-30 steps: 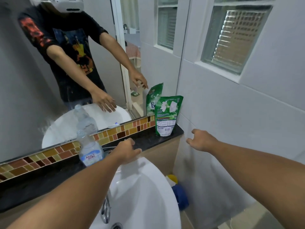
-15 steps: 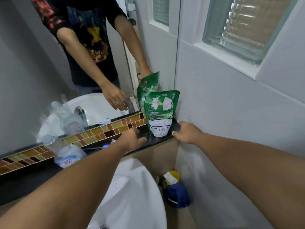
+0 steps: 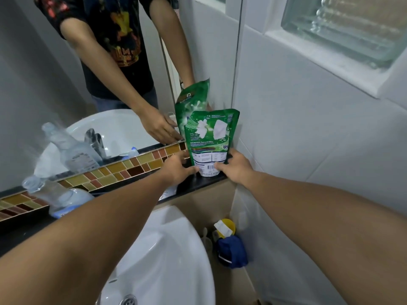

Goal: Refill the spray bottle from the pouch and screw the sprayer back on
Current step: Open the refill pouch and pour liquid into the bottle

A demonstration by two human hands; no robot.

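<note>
The green refill pouch [image 3: 210, 137] stands upright at the right end of the black ledge [image 3: 191, 186], against the mirror and the white wall. My left hand [image 3: 177, 170] grips its lower left edge and my right hand [image 3: 235, 169] grips its lower right corner, thumb across the barcode. The clear spray bottle [image 3: 58, 195], blue-labelled and without its sprayer, stands on the ledge to the far left, partly behind my left forearm. I cannot make out the sprayer on the ledge.
A white sink basin [image 3: 167, 260] with its drain [image 3: 128, 300] lies below my arms. The mirror [image 3: 44, 84] rises behind a mosaic tile strip [image 3: 123, 167]. A blue and yellow container [image 3: 230, 249] sits low between the sink and the tiled wall [image 3: 308, 150].
Both hands have reached forward and closed on the bottom of the pouch, one from each side. The view has moved closer and tilted down towards the ledge.
</note>
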